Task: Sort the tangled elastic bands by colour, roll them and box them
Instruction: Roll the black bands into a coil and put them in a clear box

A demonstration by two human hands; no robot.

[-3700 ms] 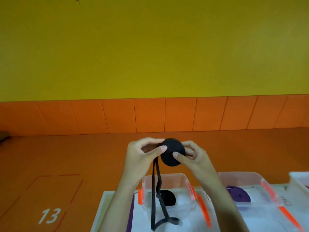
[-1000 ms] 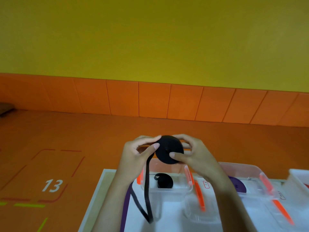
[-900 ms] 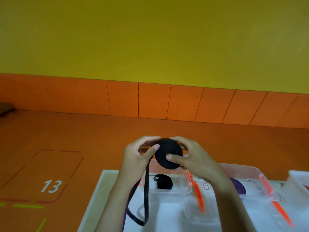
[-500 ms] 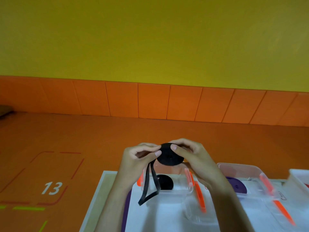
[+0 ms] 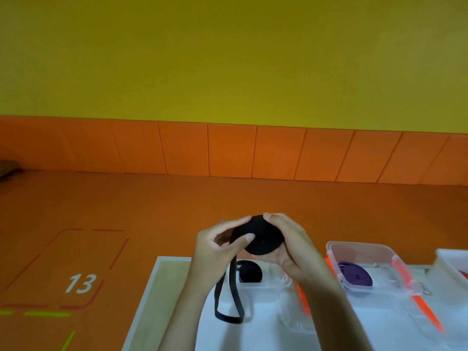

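I hold a black elastic roll (image 5: 263, 239) in the air between both hands, above the white table (image 5: 162, 287). My right hand (image 5: 288, 247) cups the roll from the right and below. My left hand (image 5: 217, 252) pinches the loose black band at the roll's left edge. The free end hangs down as a short loop (image 5: 229, 310). Under my hands stands a clear box (image 5: 276, 282) with another black roll (image 5: 249, 271) in it. A second clear box (image 5: 364, 252) to the right holds a purple roll (image 5: 355, 274).
A third white container (image 5: 450, 262) with something red inside shows at the right edge. Orange lid clips (image 5: 428, 315) lie by the boxes. Beyond the table is orange floor marked 13 (image 5: 81, 283), then an orange and yellow wall.
The roll has been turned in my hands and the hanging band has grown shorter, now a small loop. The view has dipped slightly toward the table.
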